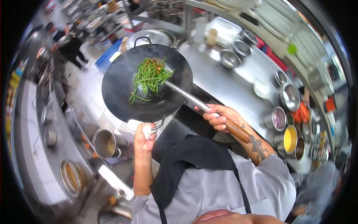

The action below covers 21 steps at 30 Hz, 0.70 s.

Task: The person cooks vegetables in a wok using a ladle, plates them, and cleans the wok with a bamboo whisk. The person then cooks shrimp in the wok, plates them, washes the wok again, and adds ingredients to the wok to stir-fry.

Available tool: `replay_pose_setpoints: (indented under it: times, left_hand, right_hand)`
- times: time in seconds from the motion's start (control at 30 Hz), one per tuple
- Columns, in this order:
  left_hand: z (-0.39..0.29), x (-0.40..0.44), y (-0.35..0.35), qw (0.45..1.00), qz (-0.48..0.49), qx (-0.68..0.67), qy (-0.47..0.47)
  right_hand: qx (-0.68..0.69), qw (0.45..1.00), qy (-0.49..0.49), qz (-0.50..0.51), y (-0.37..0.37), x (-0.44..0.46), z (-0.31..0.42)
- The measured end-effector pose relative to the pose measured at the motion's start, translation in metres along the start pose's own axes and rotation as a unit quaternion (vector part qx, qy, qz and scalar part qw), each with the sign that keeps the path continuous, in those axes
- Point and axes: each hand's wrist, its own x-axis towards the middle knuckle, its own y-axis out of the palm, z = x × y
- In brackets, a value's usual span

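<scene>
A dark wok (115, 82) is held up in front of me, tilted, with green beans (151, 76) and small browned bits in its middle. My left hand (144, 138) is closed on the wok's near loop handle through a white cloth (147, 131). In my right hand (220, 117) is a long cooking utensil (190, 98) with a steel shaft and a wooden grip. Its far end meets the beans, which hide its head, so I cannot tell ladle from spatula. The wok's other loop handle (143, 39) points away from me.
A steel counter (209, 74) on the right carries metal bowls (230, 59), a white bowl (261, 88) and a container of yellow food (290, 140). Pots (106, 143) stand on the left. Another person (69, 43) stands at the far left; someone in grey is close at lower right.
</scene>
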Motion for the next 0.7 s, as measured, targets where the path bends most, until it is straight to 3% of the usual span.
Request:
replay_pose_setpoints:
  times: [0.13,0.37,0.53,0.63,0.7]
  left_hand:
    - [-0.002,0.030,0.019,0.997,0.019,0.057,-0.058]
    - [0.009,0.068,0.052,0.984,0.051,0.103,-0.139]
    - [0.025,0.067,0.072,0.980,0.040,0.122,-0.155]
    - [0.040,0.068,0.094,0.980,0.029,0.140,-0.139]
    - [0.052,0.069,0.083,0.978,0.028,0.153,-0.140]
  right_hand:
    - [0.114,0.984,-0.130,0.033,0.004,-0.056,-0.014]
    - [0.083,0.932,-0.351,-0.037,-0.003,-0.154,-0.027]
    - [-0.054,0.872,-0.421,-0.245,-0.023,-0.212,-0.026]
    - [-0.034,0.811,-0.428,-0.396,-0.052,-0.227,-0.007]
    - [-0.042,0.792,-0.434,-0.428,-0.108,-0.228,-0.009]
